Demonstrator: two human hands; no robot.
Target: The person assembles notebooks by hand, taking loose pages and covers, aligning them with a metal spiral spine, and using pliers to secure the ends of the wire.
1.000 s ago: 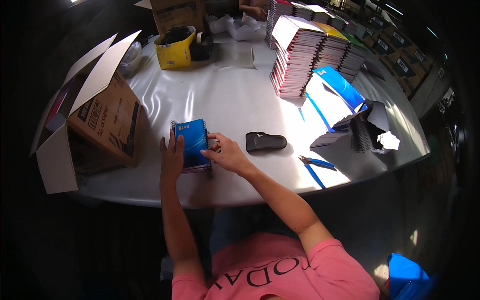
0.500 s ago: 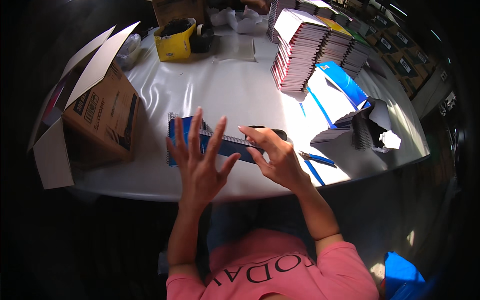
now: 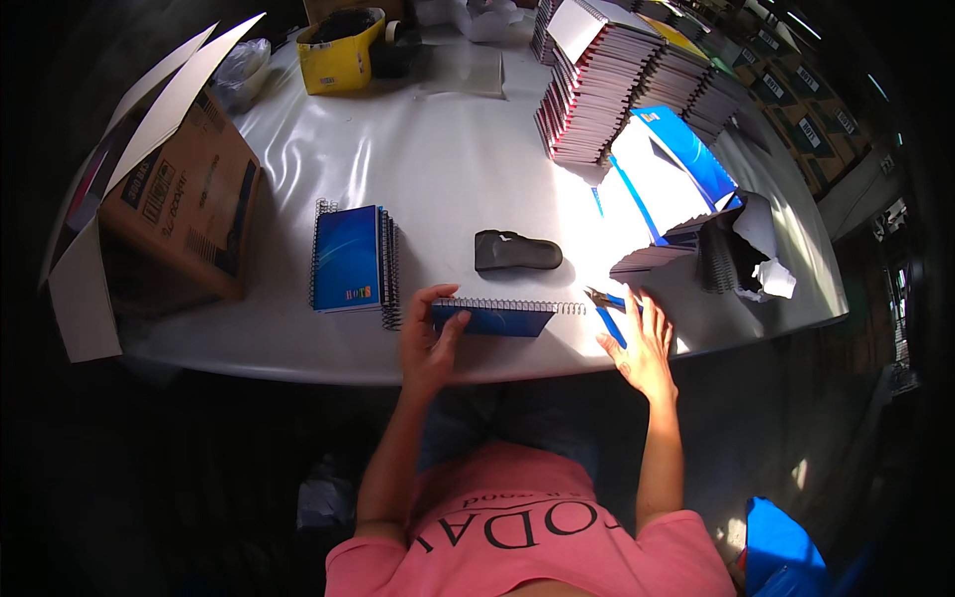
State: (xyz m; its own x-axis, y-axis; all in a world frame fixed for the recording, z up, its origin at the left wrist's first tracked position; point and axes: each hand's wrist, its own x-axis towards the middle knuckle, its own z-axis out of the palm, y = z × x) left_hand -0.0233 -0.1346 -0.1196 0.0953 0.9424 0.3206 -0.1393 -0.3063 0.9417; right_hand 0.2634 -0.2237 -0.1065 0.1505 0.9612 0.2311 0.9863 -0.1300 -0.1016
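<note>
My left hand (image 3: 430, 340) grips the left end of a blue spiral notebook (image 3: 497, 320), thumb on its cover. The notebook is tilted up with its wire spine on top, and some coil (image 3: 571, 309) sticks out past its right end. My right hand (image 3: 647, 348) is over a pair of blue-handled pliers (image 3: 609, 320), its fingers stretched and apart across one handle and the thumb near the other. Left of my left hand, a small pile of blue spiral notebooks (image 3: 345, 261) lies flat. Beyond the held notebook lies a dark, rounded, elongated object (image 3: 517, 253).
An open cardboard box (image 3: 179, 199) stands at the left. Tall stacks of spiral notebooks (image 3: 597, 95) rise at the back right, with blue-covered ones (image 3: 686, 159) in front and torn dark wrapping (image 3: 761, 239) beside them. A yellow container (image 3: 336, 62) sits at the back.
Both hands were raised and apart over the table. My left hand has come down onto the notebook, which now stands tilted. My right hand has moved right to the pliers.
</note>
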